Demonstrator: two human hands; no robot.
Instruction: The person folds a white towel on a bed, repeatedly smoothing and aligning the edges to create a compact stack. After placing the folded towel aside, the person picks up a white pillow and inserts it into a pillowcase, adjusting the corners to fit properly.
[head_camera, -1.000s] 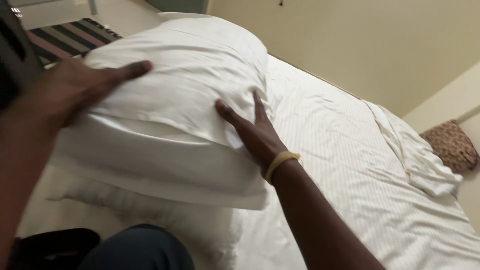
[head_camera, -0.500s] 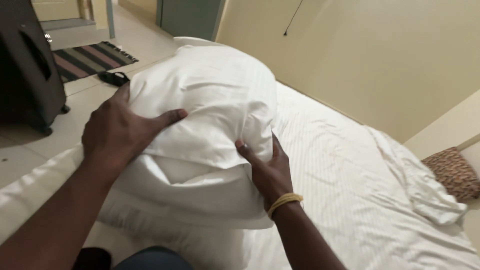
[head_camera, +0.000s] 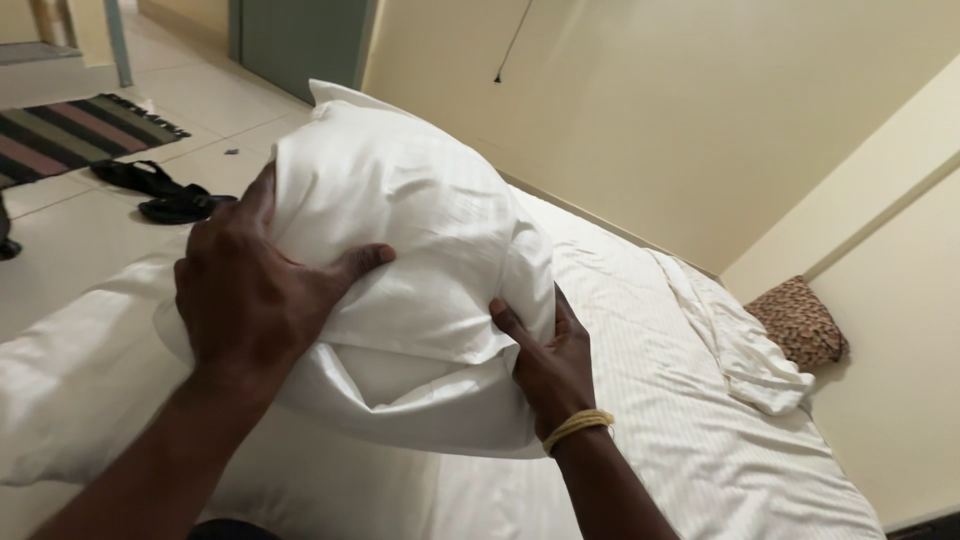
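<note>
**White pillow held over bed, both hands on it**

1. Striped woven rug (head_camera: 70, 135), dark and reddish bands, far left on pale tiled floor (head_camera: 60, 240). Partly cut off by frame edge.
2. Pair of black sandals (head_camera: 160, 192), on the tiles just right of the rug, near the bed's left edge. Tiled floor shows open btwn rug, sandals and bed.
3. Left hand (head_camera: 250, 290), spread wide over the pillow's left flank, thumb out to the right, fingers wrapped round the far side. Grip is a broad clamp pressing into the fabric, not a closed fist.
4. Plump white fabric pillow in a smooth case (head_camera: 400, 240), raised above the mattress, centre of view, tilted w/ one corner pointing up and back toward the wall. Loose case end folds under at the bottom, btwn the two wrists. Pillow sits squarely btwn the hands: left hand on its upper left side, right hand at its lower right edge.
5. Right hand (head_camera: 550, 365), fingers up, palm against the pillow's lower right, thumb pressing into the case. Part-open hold, cupping rather than pinching. Yellow cord band (head_camera: 578, 428) at the wrist.
6. White finely striped bed sheet (head_camera: 680, 400), covers the mattress; open flat area right of the hands.
7. Crumpled white cloth (head_camera: 745, 345), bunched along the bed's far right side.
8. Spotted brown cushion (head_camera: 800, 322), wedged in the wall corner, well apart from the hands.
9. Cream wall (head_camera: 700, 110) bounds the bed at back and right.
</note>
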